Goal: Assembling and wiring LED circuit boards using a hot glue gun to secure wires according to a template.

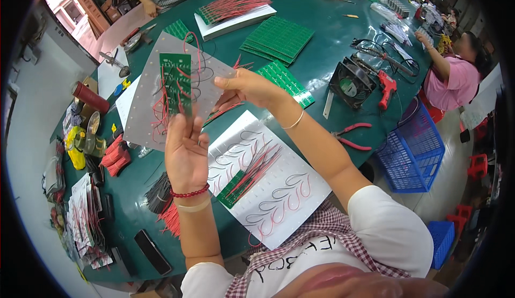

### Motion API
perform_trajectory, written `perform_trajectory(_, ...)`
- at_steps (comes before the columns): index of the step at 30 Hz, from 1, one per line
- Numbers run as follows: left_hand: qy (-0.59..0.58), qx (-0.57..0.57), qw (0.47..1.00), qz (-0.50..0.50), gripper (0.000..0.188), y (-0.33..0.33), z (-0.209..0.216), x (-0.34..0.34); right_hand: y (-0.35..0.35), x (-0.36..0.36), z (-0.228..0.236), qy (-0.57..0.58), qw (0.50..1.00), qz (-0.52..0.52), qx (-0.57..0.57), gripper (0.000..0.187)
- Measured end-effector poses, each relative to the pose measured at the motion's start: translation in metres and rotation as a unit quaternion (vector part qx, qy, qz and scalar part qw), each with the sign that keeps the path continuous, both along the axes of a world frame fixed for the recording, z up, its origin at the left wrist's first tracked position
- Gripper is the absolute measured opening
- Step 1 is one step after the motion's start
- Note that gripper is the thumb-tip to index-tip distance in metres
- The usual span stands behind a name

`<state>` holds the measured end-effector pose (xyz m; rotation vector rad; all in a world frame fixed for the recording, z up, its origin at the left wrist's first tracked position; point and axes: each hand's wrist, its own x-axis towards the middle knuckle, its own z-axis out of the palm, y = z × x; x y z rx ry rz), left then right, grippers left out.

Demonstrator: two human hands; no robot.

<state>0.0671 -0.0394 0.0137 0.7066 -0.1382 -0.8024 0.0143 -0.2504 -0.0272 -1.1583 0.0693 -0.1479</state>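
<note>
My left hand (pixel 188 150) is closed on the lower end of a narrow green circuit board (pixel 176 80). Red and black wires trail from the board's sides. Behind it, a pale sheet (pixel 144 96) is raised and tilted, with rows of small marks along it; my right hand (pixel 251 87) pinches its right corner between thumb and fingers. Whether my left fingers also touch this sheet cannot be told. Below my hands lies a white sheet (pixel 284 228) with curved red and black wires on it. Another green board (pixel 230 189) and loose straight wires (pixel 258 169) rest on top.
Stacked green boards (pixel 276 39) lie beyond my right hand. To the right are a black fan (pixel 351 80), a red glue gun (pixel 385 89) and pliers (pixel 351 136). Wire bundles (pixel 161 196) and a phone (pixel 152 251) sit left. Co-workers sit at the right and far edge.
</note>
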Motion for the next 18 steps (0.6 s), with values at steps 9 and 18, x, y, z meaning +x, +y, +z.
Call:
perform_trajectory(9,0.037,-0.078,0.993,-0.085,0.027,-0.004,0.003,-0.003,0.003,0.005,0.000,0.077,0.993,-0.086,-0.012,0.037)
perform_trajectory(18,0.046,-0.083,0.993,-0.073,0.037,-0.001,0.002,-0.004,0.002,0.015,-0.016,0.125,0.981,-0.130,0.069,0.042)
